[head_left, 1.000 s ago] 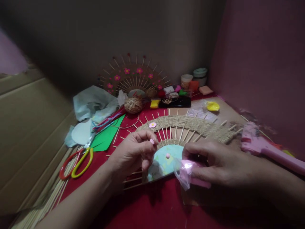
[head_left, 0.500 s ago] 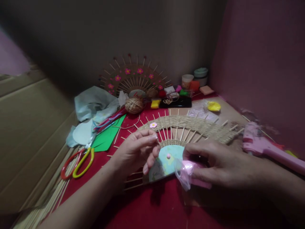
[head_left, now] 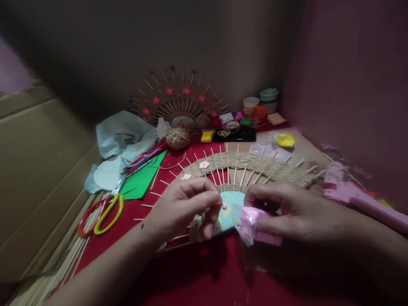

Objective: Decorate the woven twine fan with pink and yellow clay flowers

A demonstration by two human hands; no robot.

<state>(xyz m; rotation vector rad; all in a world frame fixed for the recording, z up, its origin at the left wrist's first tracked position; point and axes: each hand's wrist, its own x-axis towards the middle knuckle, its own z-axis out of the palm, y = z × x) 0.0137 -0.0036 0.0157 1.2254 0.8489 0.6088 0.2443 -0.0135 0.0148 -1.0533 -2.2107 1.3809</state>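
My right hand (head_left: pixel 287 212) is closed on a clear plastic packet of pink modelling clay (head_left: pixel 248 223), above the lower edge of a woven fan. My left hand (head_left: pixel 191 208) is pinched, and whatever may be between thumb and forefinger is too small to make out. Its fingertips are beside a small pink clay ball (head_left: pixel 224 206) on the fan's pale blue half-round base (head_left: pixel 234 199). The fan's woven twine band (head_left: pixel 248 160) runs across thin sticks. Two pale pink flowers with yellow centres sit on it, one flower (head_left: pixel 204 165) higher up, the other flower (head_left: pixel 186 177) just above my left hand.
A finished-looking fan (head_left: pixel 178 91) with pink flowers leans at the back. Scissors (head_left: pixel 105 214), sticks (head_left: pixel 60 255) and green sheet (head_left: pixel 140 180) are left; a pink glue gun (head_left: pixel 353 191) is right. Behind lie a twine ball (head_left: pixel 177 137), phone (head_left: pixel 239 135) and yellow clay packet (head_left: pixel 285 140).
My left hand has moved right and slightly down, bringing its fingertips to the pink ball and uncovering the second flower. My right hand keeps hold of the packet. The view has shifted slightly.
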